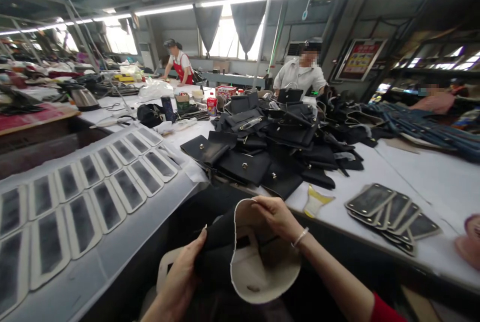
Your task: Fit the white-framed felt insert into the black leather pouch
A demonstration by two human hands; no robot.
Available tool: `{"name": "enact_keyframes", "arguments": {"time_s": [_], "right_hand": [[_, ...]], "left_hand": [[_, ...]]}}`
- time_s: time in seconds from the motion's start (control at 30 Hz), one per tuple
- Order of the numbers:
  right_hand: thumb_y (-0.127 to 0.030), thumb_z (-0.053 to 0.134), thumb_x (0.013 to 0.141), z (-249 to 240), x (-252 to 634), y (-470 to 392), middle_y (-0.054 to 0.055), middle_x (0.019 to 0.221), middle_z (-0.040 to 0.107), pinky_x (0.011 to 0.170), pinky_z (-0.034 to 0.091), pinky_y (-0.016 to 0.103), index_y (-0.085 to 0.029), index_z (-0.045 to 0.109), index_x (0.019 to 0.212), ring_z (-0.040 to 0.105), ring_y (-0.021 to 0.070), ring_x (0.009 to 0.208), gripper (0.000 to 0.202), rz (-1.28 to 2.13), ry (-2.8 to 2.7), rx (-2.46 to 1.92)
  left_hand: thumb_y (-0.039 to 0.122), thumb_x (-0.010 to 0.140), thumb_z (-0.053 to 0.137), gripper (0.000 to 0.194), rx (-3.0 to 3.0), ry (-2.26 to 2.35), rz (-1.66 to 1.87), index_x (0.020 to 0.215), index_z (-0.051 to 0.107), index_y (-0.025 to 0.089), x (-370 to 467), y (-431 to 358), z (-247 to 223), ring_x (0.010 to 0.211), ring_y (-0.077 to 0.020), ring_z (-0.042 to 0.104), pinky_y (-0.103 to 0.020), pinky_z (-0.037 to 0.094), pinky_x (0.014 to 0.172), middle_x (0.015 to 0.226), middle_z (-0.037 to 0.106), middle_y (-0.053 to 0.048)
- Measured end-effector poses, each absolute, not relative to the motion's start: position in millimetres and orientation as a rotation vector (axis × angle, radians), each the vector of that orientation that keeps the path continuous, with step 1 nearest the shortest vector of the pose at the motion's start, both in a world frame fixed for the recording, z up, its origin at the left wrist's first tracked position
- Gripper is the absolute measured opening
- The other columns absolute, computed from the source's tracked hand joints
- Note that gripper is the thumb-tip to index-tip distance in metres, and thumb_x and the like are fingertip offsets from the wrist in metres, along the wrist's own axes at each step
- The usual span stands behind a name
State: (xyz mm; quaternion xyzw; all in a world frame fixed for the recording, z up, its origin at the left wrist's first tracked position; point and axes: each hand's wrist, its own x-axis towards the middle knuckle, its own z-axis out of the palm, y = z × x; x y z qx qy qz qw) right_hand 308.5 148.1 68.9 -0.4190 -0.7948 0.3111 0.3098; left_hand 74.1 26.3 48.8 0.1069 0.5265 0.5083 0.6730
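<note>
We hold a black bag (217, 249) between our two hands at the near edge of the scene, its mouth turned toward us and its pale lining in view. Our left hand (182, 269) grips the black outer side, thumb on top, the other fingers largely hidden. Our right hand (275, 217) pinches the far rim of the mouth between thumb and fingers, a pale bracelet (300, 237) at the wrist. Inside the bag we see a pale strip, but cannot tell what it is. Just beyond our hands, a heap of black bags (277, 134) crowds the white table (423, 174), blocking much of the surface farther back. A yellow-edged piece (315, 201) lies right of the heap's near end, and farther right a fanned stack of dark panels (390, 214) overlaps itself. To our left, pale-bordered panels (108, 203) lie in two rows on a grey surface (125, 247). Farther off stand a red bottle (212, 105), a dark tumbler (167, 109) and, at left, a metal kettle (84, 98); we cannot see inside the kettle. A green box (182, 103) near the tumbler holds something too small to tell. Beyond, a person in a red apron (182, 70) leans over the far table and another in a pale shirt (300, 76) is behind the heap.
</note>
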Motion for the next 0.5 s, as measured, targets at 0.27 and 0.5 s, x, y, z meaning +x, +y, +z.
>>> {"name": "enact_keyframes", "arguments": {"time_s": [0.27,0.5], "right_hand": [[-0.053,0.076,0.070,21,365,124,0.008,0.080,0.072,0.078,0.049,0.038,-0.017,0.076,0.092,0.065,0.0272,0.079,0.042,1.339,-1.566,-1.399],[-0.093,0.034,0.071,-46,322,61,0.021,0.097,0.072,0.094,0.046,0.054,-0.011,0.073,0.098,0.066,0.0380,0.100,0.095,2.113,-0.610,-0.973]], "left_hand": [[0.034,0.077,0.077,0.021,0.168,1.294,1.134,0.094,0.076,0.021,81,31,59,0.097,-0.0206,0.071,-0.024,0.055,0.086,0.094,0.078,-0.003],[0.027,0.073,0.079,0.019,0.177,1.436,1.146,0.090,0.076,0.019,76,33,56,0.103,-0.0270,0.069,-0.035,0.052,0.096,0.092,0.078,-0.005]]}}
